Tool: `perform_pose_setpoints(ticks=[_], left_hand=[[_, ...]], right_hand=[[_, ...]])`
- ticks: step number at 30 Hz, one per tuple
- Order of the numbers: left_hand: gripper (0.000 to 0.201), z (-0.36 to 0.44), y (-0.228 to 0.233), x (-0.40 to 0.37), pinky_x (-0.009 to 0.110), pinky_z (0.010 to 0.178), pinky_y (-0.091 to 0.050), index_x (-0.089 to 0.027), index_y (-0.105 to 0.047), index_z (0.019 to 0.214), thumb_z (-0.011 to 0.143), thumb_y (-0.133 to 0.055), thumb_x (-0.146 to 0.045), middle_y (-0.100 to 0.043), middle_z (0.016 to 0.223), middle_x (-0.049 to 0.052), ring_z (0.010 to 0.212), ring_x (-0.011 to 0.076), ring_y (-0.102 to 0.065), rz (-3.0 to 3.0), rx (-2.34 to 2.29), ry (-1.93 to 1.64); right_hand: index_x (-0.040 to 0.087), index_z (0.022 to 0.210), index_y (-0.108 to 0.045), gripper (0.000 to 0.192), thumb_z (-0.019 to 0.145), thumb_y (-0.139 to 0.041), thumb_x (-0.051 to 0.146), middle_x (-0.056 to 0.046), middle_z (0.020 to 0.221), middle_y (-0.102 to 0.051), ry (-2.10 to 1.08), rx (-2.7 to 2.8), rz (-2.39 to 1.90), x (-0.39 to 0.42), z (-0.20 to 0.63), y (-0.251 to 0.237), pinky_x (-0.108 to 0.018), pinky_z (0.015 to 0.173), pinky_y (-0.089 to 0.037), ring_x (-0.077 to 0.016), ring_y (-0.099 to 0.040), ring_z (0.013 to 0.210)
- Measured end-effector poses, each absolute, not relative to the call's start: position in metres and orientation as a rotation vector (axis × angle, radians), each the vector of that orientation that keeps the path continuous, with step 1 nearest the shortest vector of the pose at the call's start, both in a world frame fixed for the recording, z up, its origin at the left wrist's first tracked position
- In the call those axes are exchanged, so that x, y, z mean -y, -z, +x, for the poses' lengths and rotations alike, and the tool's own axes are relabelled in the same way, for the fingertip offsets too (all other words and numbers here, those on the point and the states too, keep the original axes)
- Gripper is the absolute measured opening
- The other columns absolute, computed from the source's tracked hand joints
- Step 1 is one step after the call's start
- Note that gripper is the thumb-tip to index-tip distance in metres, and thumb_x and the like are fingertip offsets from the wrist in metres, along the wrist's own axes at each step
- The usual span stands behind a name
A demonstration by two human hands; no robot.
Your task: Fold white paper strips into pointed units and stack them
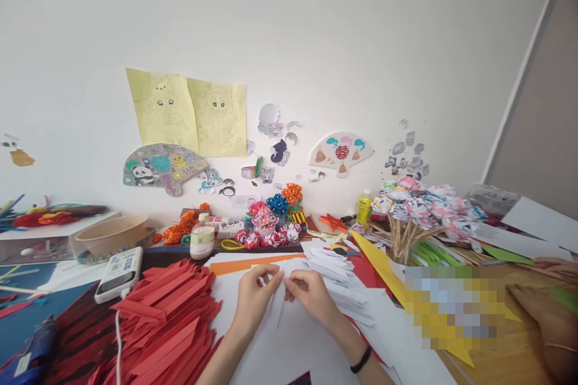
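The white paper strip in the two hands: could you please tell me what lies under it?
Under the white paper strip, pinched by the left hand and right hand, lie white sheets. An orange sheet peeks out behind. The table beneath is covered.

The scene is lit evenly by soft, bright, diffuse light; only faint shadows are cast. The wall [316,24] is rendered near-white without glare. Wide-angle bending is seen at the edges. A pixelated block [454,307] is overlaid at lower right.
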State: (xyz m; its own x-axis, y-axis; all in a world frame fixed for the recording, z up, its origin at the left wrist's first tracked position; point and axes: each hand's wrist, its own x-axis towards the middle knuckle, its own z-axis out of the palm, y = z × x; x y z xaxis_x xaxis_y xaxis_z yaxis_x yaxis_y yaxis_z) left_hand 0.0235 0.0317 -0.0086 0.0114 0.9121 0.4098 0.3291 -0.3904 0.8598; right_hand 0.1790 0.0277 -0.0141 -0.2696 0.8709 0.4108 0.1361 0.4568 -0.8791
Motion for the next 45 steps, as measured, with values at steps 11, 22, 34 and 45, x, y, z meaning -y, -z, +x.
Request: perform_pose_setpoints(ticks=[11,22,34,45], left_hand=[[0.028,0.019,0.002,-0.029,0.023,0.058,-0.038,-0.015,-0.063,0.073,0.082,-0.054,-0.039,-0.064,0.065,0.0,0.062,0.014,-0.054,1.818,-1.178,-1.415],[0.03,0.022,0.004,-0.027,0.022,0.06,-0.038,-0.016,-0.061,0.075,0.086,-0.05,-0.041,-0.064,0.069,0.001,0.065,0.0145,-0.056,1.88,-1.151,-1.345],[0.032,0.025,0.005,-0.025,0.021,0.058,-0.038,-0.016,-0.054,0.065,0.086,-0.05,-0.04,-0.056,0.062,-0.001,0.059,0.0123,-0.049,1.943,-1.11,-1.32],[0.032,0.025,0.006,-0.027,0.021,0.056,-0.035,-0.016,-0.054,0.063,0.084,-0.052,-0.04,-0.054,0.058,-0.002,0.055,0.0114,-0.044,1.966,-1.156,-1.259]], right_hand=[[0.015,0.058,-0.062,0.037,0.082,-0.058,0.043,-0.003,0.055,-0.061,-1.037,1.697,-0.852,-0.025,0.176,0.013,-0.026,0.055,-0.046,-0.0148,-0.057,0.053],[0.013,0.066,-0.066,0.027,0.076,-0.066,0.038,-0.003,0.059,-0.062,-1.064,1.53,-0.836,-0.031,0.182,0.016,-0.025,0.051,-0.043,-0.0135,-0.055,0.052],[0.013,0.063,-0.065,0.025,0.075,-0.068,0.035,-0.002,0.058,-0.058,-1.047,1.442,-0.866,-0.03,0.186,0.011,-0.022,0.05,-0.038,-0.0106,-0.048,0.051],[0.012,0.065,-0.065,0.027,0.074,-0.068,0.038,-0.002,0.058,-0.058,-1.073,1.34,-0.86,-0.032,0.187,0.013,-0.023,0.05,-0.035,-0.0105,-0.047,0.051]])
